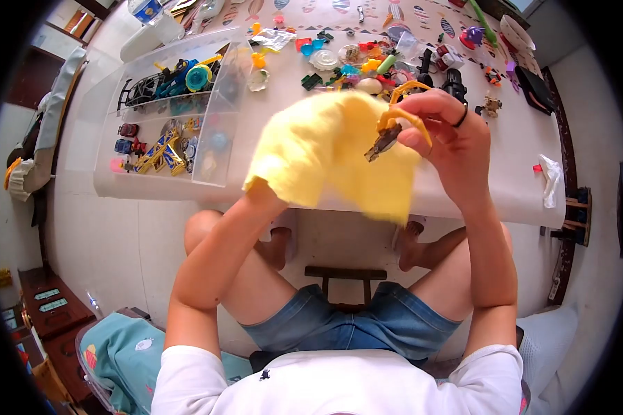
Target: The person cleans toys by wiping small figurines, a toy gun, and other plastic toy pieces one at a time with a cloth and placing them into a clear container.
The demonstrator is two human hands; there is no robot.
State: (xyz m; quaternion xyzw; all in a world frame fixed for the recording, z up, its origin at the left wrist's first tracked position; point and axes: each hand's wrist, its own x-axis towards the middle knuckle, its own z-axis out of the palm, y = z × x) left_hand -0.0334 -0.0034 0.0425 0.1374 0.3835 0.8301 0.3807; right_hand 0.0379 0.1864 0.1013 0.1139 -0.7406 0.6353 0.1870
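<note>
A yellow cloth (304, 149) drapes over my left hand, covering its fingers; only the wrist (264, 196) shows below it. The cloth's right part hangs down past the table's front edge. My right hand (457, 142) is raised over the table and pinches a small toy (415, 121) with curved yellow, claw-like limbs and a dark brown part pointing down to the left. This brown part is in front of the cloth; whether they touch I cannot tell. A dark ring is on a finger of my right hand.
A clear divided box (214, 149) with toy vehicles and parts stands at the table's left. Small toys and pieces, including a green capsule-shaped piece (386, 64), lie behind my hands. A black case (535, 90) and white crumpled plastic (550, 181) lie to the right.
</note>
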